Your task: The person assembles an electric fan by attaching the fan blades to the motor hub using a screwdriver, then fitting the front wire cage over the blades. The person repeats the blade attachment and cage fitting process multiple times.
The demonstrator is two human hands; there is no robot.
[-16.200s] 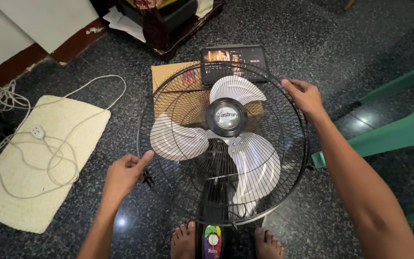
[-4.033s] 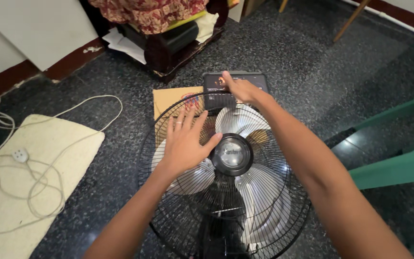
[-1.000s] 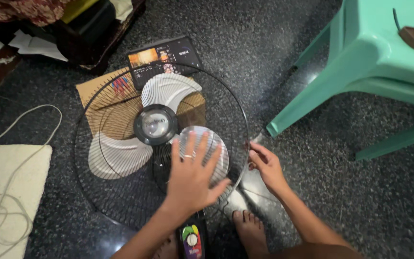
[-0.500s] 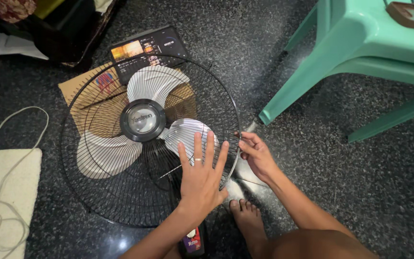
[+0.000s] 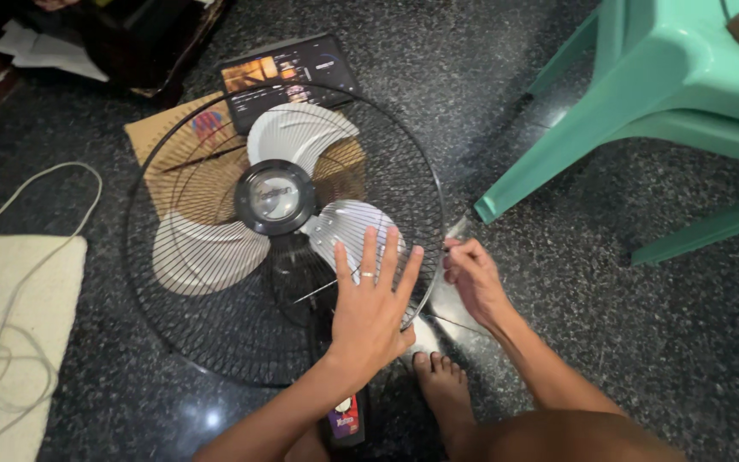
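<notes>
A standing fan faces up at me, its round black wire front grille (image 5: 181,282) covering three pale blades (image 5: 207,252) and a black hub (image 5: 274,198). My left hand (image 5: 372,310) lies flat, fingers spread, on the grille's lower right part; a ring is on one finger. My right hand (image 5: 472,278) is at the grille's right rim, fingers pinched on something small there that I cannot make out. The fan's control panel (image 5: 344,419) with coloured buttons shows below my left forearm.
A tablet (image 5: 288,73) with a lit screen lies beyond the fan, partly on a piece of cardboard (image 5: 160,141). A green plastic chair (image 5: 669,85) stands at the right. A cream mat (image 5: 10,334) with white cable lies at the left. My foot (image 5: 446,389) rests on the dark speckled floor.
My left hand has stayed flat on the grille's lower right. My right hand has kept to the right rim and closed its fingers tighter there. The view shifted slightly.
</notes>
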